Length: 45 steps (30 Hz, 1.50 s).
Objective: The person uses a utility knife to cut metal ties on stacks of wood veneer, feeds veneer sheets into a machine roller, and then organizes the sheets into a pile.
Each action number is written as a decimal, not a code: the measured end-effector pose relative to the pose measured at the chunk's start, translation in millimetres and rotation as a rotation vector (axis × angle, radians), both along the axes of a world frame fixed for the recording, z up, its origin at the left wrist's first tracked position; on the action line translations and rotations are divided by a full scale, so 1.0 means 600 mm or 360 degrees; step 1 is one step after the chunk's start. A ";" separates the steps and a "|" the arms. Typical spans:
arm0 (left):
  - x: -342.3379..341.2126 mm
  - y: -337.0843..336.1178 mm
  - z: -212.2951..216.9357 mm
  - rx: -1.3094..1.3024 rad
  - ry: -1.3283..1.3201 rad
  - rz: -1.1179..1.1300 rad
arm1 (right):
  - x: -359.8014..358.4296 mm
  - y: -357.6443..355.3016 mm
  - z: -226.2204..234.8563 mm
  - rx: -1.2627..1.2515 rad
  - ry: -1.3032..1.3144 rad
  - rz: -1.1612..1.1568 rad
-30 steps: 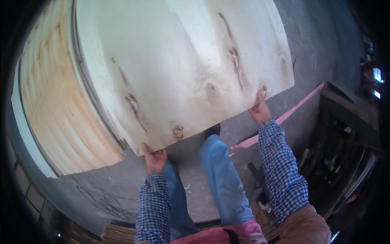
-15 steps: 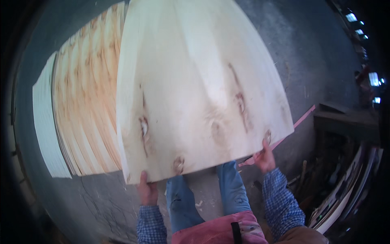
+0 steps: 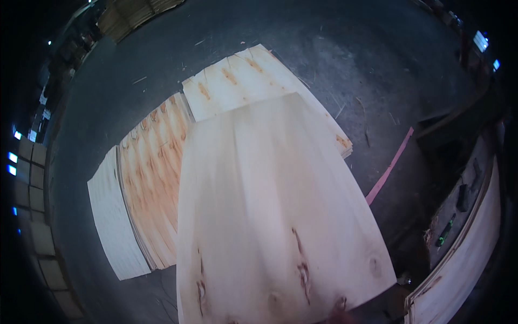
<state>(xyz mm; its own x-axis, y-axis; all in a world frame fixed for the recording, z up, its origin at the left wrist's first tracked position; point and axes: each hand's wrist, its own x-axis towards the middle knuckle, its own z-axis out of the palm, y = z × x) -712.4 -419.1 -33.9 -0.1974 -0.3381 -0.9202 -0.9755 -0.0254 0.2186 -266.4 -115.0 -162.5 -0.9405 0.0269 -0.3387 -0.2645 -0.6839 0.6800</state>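
Note:
A large pale wood veneer sheet [image 3: 259, 205] with brown knots and split marks spans the middle of the view, down to the lower edge. At its near edge, right of centre, a dim, blurred bit of my right hand [image 3: 339, 315] shows, closed on the sheet. My left hand is out of view. The sheet's far end overlaps a stack of pale veneer [image 3: 229, 78] with orange-brown knots. Left of it lies a fanned row of orange-streaked veneer sheets [image 3: 154, 178], with a whiter veneer stack [image 3: 116, 221] at its outer side.
On the dark floor a pink strip [image 3: 391, 166] lies to the right. Curved board edges [image 3: 464, 264] and a small green-and-black object [image 3: 445, 231] are at the lower right. Pale stacked blocks [image 3: 40, 232] line the left rim. Another brown stack [image 3: 135, 16] stands at the far left.
The view has tilted up, so the sheet sits lower and the knotted stack beyond it shows. My left hand has left the view; my right hand has dropped to the lower edge.

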 end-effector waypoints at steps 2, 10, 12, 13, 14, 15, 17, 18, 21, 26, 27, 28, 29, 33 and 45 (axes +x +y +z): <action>0.031 -0.080 -0.046 0.0128 0.0037 0.0080 | -0.017 -0.008 0.014 0.0185 -0.0909 0.0192; -0.086 -0.352 -0.199 0.0239 0.0588 -0.0108 | 0.004 0.084 0.000 0.0680 -0.1360 0.0971; -0.136 -0.277 -0.248 0.0267 0.0379 -0.0218 | 0.021 0.122 -0.011 0.0916 -0.1296 0.1223; -0.167 -0.232 -0.273 0.0323 0.0271 -0.0281 | 0.025 0.145 -0.019 0.1056 -0.1239 0.1343; -0.201 -0.180 -0.304 0.0406 0.0156 -0.0364 | 0.036 0.172 -0.039 0.1289 -0.1093 0.1422; -0.231 -0.141 -0.331 0.0478 0.0067 -0.0433 | 0.049 0.212 -0.065 0.1624 -0.0859 0.1397; -0.278 -0.084 -0.368 0.0582 -0.0057 -0.0556 | -0.079 0.391 -0.031 0.2288 -0.1350 0.1392; -0.284 -0.076 -0.373 0.0617 -0.0099 -0.0577 | -0.201 0.489 0.010 0.3162 -0.2013 0.2086; -0.347 -0.025 -0.395 0.0719 -0.0204 -0.0734 | -0.140 0.570 -0.144 0.2133 -0.2027 0.1606; -0.392 0.046 -0.343 0.0534 -0.0006 -0.1230 | -0.158 0.458 -0.275 0.1233 -0.1888 0.0911; -0.395 0.063 -0.308 0.0366 0.0097 -0.1451 | -0.152 0.465 -0.256 0.1366 -0.1803 0.1098; -0.387 0.071 -0.270 0.0428 0.0068 -0.1460 | -0.154 0.484 -0.194 0.1498 -0.1706 0.1309; -0.382 0.089 -0.238 0.0513 0.0061 -0.1470 | -0.154 0.502 -0.141 0.1656 -0.1607 0.1497; -0.342 0.204 -0.099 -0.0083 0.0277 -0.2016 | -0.164 0.523 -0.047 0.2100 -0.1533 0.1549; -0.131 0.248 0.205 -0.0099 0.0747 -0.2386 | -0.183 0.373 0.319 0.2982 -0.1355 0.1285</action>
<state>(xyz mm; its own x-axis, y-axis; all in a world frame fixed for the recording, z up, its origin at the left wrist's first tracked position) -791.1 -270.0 88.9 -0.6281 0.3866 -0.6753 0.0494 0.8859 0.4613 -376.5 108.6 29.1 -0.6021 0.5114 -0.6132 0.5375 -0.3084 -0.7849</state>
